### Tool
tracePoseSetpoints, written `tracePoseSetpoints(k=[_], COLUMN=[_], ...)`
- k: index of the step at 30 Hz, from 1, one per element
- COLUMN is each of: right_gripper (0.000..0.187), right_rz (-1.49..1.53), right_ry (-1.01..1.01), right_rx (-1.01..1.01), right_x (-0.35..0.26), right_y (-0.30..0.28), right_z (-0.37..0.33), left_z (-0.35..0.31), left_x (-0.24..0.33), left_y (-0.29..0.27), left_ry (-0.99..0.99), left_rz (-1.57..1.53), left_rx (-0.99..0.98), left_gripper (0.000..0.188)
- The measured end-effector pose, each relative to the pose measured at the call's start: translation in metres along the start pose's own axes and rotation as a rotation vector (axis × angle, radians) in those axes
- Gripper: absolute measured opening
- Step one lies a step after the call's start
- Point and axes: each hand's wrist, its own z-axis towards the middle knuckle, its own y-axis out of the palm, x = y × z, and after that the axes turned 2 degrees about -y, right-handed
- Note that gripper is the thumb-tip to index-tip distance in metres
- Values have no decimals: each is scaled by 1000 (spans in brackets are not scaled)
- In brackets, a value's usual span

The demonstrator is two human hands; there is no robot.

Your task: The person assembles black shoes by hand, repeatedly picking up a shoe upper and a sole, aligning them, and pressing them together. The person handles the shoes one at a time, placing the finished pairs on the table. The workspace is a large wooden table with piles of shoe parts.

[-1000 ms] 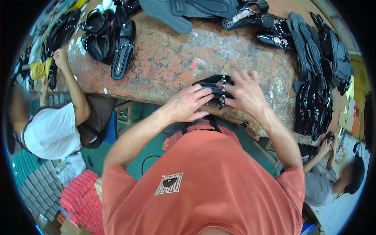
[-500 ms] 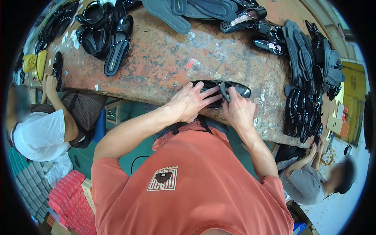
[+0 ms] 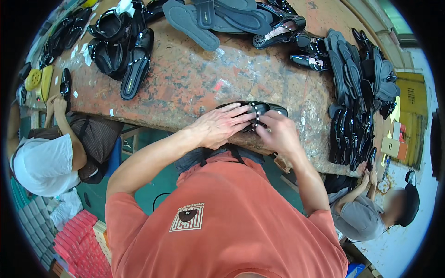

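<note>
At the near edge of the worktable lies a glossy black shoe [image 3: 262,108], a studded strap crossing its middle. My left hand [image 3: 221,122] grips it from the left, fingers laid across its top and the thumb low at the side. From the right, my right hand [image 3: 280,131] bends its fingers over the shoe beside the strap, thumb and fingers close together. It is slightly blurred. Both hands cover much of the shoe, so its sole and inside are mostly hidden.
The worn worktable [image 3: 185,88] carries black shoes [image 3: 137,65] at left, grey insoles [image 3: 190,28] at the far side and stacked shoe parts [image 3: 352,134] at right. Co-workers sit left [image 3: 46,160] and right [image 3: 361,215]. Red bundles [image 3: 81,238] stand lower left.
The dark grey piece that my right hand held up over the shoe no longer shows upright. The studded strap is now visible, and my left fingers reach further across the shoe.
</note>
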Motion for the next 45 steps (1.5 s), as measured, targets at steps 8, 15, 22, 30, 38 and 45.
tracePoseSetpoints(k=[8,15,22,30,38,45], right_gripper=[125,132,131,129,112,29], right_rz=[377,339,325,323,265,-249], right_ry=[-37,-134,-137,-139,-203,-266], right_rx=[108,120,133,127,137,-105], right_x=[69,73,75,76,67,34], right_y=[35,42,42,40,33,-41], right_z=[-3,-3,-4,-3,-8,3], left_z=[89,63,35,71,-18,42], left_x=[20,9,17,12,19,22], left_y=[3,6,-10,13,-12,-96], left_ry=[7,8,-19,6,-707,-208], left_rz=[-53,-161,-139,-196,-484,-759], left_rx=[-203,-75,13,18,339,667], left_gripper=[97,88,96,78,86,72])
